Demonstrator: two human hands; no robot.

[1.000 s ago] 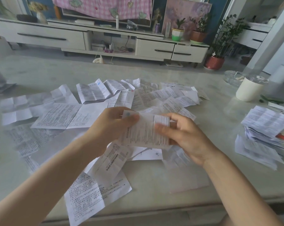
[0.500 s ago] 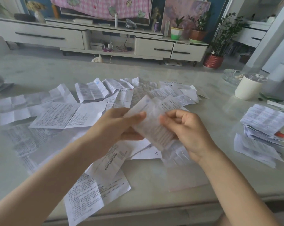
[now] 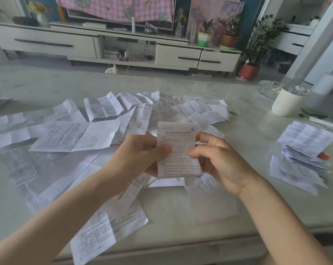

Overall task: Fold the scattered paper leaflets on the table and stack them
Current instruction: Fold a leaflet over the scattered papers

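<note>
**Folded leaflet held up in both hands**

Left hand (image 3: pixel 140 153) pinches the folded leaflet (image 3: pixel 178 150) on its left edge, thumb over the front. Right hand (image 3: pixel 217 161) pinches the right edge the same way. It's held upright above the table (image 3: pixel 37 87), over the scattered leaflets (image 3: pixel 96 131) lying open and creased. Off to the right sits the stack (image 3: pixel 303 155) of folded ones, near a white cup (image 3: pixel 286 102)

Soft daylight, mild blur, wide-angle edge distortion.
</note>
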